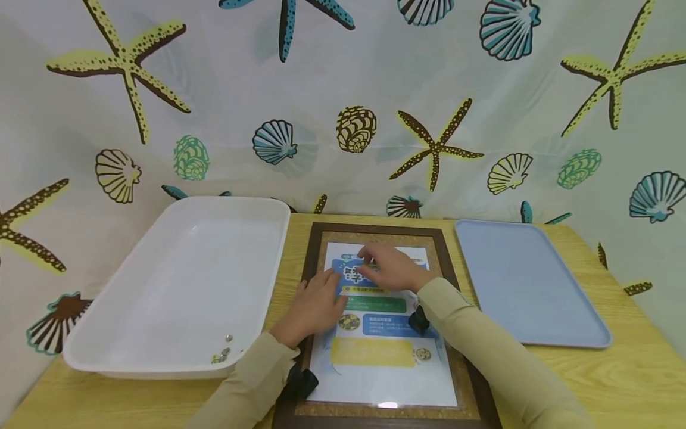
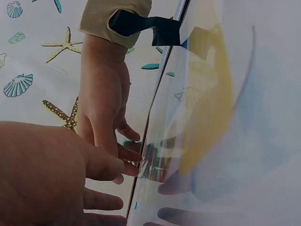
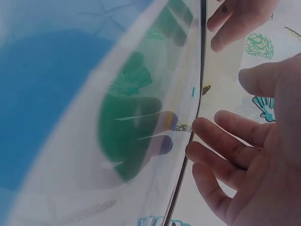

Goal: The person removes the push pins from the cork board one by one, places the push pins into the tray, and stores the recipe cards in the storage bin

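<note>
A glossy printed sheet [image 1: 386, 381], with blue, green and yellow blocks, lies on a brown-framed cork board [image 1: 463, 363]. My left hand [image 1: 316, 304] rests at the sheet's left side, its fingers extended and spread. Over the sheet's upper part, my right hand [image 1: 393, 268] has gently bent fingers. In the right wrist view, the fingertips of the right hand [image 3: 235, 155] are at the sheet's surface and the thumb stands apart. A small speckled patch [image 3: 183, 127] shows by one fingertip; its kind is unclear. The left wrist view shows the left hand [image 2: 42, 174] near the shiny surface.
A large white tub [image 1: 187, 286] stands on the left, with several small shiny metal pieces [image 1: 222, 356] at its near right corner. To the right lies a pale blue tray [image 1: 530, 280]. Wooden tabletop [image 1: 638, 357] surrounds them, and a shell-patterned cloth [image 1: 332, 71] hangs behind.
</note>
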### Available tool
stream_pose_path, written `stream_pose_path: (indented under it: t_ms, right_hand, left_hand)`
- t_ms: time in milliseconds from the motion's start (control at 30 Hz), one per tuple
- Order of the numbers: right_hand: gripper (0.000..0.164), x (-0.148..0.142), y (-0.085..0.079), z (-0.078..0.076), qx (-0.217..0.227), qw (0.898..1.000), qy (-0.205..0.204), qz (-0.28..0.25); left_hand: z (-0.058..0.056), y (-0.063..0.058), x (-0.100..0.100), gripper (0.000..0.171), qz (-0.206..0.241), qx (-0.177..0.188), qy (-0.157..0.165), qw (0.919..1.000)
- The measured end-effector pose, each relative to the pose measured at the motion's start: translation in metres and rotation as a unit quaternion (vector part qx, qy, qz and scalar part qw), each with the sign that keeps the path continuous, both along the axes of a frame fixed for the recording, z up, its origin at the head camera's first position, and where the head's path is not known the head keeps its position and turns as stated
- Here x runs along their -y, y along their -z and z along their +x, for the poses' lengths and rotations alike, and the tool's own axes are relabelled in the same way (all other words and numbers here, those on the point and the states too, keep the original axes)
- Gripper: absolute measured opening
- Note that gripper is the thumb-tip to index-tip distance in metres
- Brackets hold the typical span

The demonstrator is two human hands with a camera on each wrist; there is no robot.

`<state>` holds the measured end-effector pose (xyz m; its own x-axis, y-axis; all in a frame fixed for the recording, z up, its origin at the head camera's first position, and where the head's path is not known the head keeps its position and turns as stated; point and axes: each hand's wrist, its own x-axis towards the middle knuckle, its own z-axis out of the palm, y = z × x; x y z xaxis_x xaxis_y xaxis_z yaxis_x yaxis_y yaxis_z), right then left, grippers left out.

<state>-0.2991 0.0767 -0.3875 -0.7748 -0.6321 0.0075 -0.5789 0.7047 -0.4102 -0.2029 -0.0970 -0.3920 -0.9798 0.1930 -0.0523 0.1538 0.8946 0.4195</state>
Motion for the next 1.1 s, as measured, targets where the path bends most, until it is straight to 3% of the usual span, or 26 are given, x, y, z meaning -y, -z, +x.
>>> stream_pose_path:
  t_ms: [267,633,800,1100]
  right_hand:
    - [0.032,0.009,0.001,-0.013,-0.008,0.999,-0.006,0.039]
    - [0.027,0.026,0.003,-0.027,0.006,0.999,-0.029,0.04]
    - [0.023,0.032,0.005,-0.03,0.029,0.999,-0.021,0.025]
    - [0.016,0.039,0.013,-0.04,0.054,0.998,0.024,0.011]
  left_hand:
    - [-0.002,0.005,-0.001,0.063,0.016,-0.005,0.005,0.9998]
    - [-0.003,0.011,0.001,0.063,0.021,-0.01,0.014,0.9996]
    - [-0.005,0.015,0.002,0.061,0.023,-0.017,0.018,0.9994]
    - [-0.005,0.022,0.004,0.059,-0.017,-0.032,0.033,0.9988]
